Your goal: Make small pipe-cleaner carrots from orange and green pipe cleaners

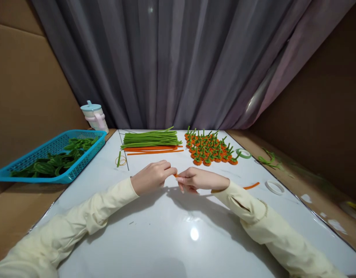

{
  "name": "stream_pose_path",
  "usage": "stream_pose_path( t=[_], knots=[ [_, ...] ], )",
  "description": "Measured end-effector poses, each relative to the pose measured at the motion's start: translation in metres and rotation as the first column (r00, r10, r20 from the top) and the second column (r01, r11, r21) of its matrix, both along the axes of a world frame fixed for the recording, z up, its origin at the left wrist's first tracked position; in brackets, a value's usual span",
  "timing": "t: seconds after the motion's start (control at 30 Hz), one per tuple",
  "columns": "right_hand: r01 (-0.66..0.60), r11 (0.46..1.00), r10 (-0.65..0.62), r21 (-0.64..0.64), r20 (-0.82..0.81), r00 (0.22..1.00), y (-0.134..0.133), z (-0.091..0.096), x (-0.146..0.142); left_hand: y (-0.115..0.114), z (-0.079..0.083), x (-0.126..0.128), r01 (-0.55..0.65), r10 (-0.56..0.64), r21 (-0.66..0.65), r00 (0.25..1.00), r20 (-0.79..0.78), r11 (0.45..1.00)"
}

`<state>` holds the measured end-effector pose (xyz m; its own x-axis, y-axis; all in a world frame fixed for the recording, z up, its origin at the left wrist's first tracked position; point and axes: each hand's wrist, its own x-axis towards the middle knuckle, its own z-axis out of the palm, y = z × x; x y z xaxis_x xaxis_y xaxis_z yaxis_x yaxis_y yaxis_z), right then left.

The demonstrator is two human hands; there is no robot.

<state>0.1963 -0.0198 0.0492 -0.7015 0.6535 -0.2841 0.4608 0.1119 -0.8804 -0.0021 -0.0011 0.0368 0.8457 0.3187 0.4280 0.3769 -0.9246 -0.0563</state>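
My left hand and my right hand meet at the middle of the white table, fingertips pinched together on an orange pipe cleaner. Only a short bit of it shows between the fingers; its far end sticks out past my right wrist. Beyond the hands lies a bundle of green pipe cleaners with a few orange ones beside it. To the right is a cluster of several small orange coils with green stems.
A blue basket of green pipe-cleaner pieces sits at the left. A pale lidded cup stands behind it. Two tape rings lie at the right, green scraps on the brown ledge, a rubber band near the bundle.
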Motion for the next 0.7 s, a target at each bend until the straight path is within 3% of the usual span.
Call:
stream_pose_path(
  t=[0.07, 0.1, 0.17, 0.23, 0.3, 0.33, 0.4, 0.47, 0.53, 0.6, 0.63, 0.7],
  knots=[
    [-0.037, 0.995, 0.034, 0.093, 0.037, 0.999, -0.002, 0.008, 0.004, -0.002, 0.009, -0.001, 0.070, -0.058, -0.290, 0.997, 0.048, 0.954],
    [-0.070, 0.993, 0.067, 0.100, 0.033, 0.997, -0.001, 0.008, 0.006, -0.002, 0.011, -0.001, 0.090, -0.066, -0.450, 0.995, 0.070, 0.889],
    [-0.124, 0.990, 0.126, 0.060, -0.019, 0.992, 0.004, 0.001, 0.010, 0.001, 0.012, 0.000, 0.083, -0.020, -0.727, 0.995, 0.094, 0.682],
    [-0.107, 0.994, 0.105, -0.011, -0.120, 0.987, 0.011, -0.014, 0.012, 0.005, 0.007, 0.002, 0.061, 0.070, -0.893, 0.992, 0.102, 0.446],
    [-0.027, 0.990, -0.009, -0.135, -0.258, 0.966, 0.017, -0.033, 0.012, 0.010, -0.002, 0.005, 0.087, 0.159, -0.962, 0.978, 0.131, 0.261],
    [0.017, 0.979, -0.087, -0.204, -0.343, 0.935, 0.020, -0.043, 0.011, 0.012, -0.007, 0.006, 0.114, 0.208, -0.974, 0.966, 0.155, 0.197],
    [0.049, 0.970, -0.149, -0.240, -0.420, 0.895, 0.024, -0.058, 0.008, 0.015, -0.016, 0.009, 0.207, 0.330, -0.974, 0.916, 0.227, 0.097],
    [0.075, 0.966, -0.188, -0.249, -0.469, 0.863, 0.025, -0.068, 0.005, 0.015, -0.024, 0.013, 0.317, 0.463, -0.948, 0.836, 0.294, 0.030],
    [0.102, 0.960, -0.225, -0.262, -0.501, 0.836, 0.026, -0.072, 0.001, 0.014, -0.029, 0.016, 0.382, 0.552, -0.924, 0.765, 0.331, 0.024],
    [0.125, 0.953, -0.256, -0.275, -0.515, 0.818, 0.025, -0.073, -0.003, 0.012, -0.032, 0.019, 0.369, 0.578, -0.922, 0.729, 0.366, 0.118],
    [0.137, 0.950, -0.270, -0.281, -0.516, 0.813, 0.025, -0.073, -0.004, 0.012, -0.034, 0.019, 0.336, 0.571, -0.918, 0.720, 0.394, 0.210],
    [0.160, 0.944, -0.292, -0.290, -0.505, 0.812, 0.023, -0.072, -0.008, 0.012, -0.039, 0.017, 0.221, 0.506, -0.850, 0.722, 0.472, 0.477]
  ],
)
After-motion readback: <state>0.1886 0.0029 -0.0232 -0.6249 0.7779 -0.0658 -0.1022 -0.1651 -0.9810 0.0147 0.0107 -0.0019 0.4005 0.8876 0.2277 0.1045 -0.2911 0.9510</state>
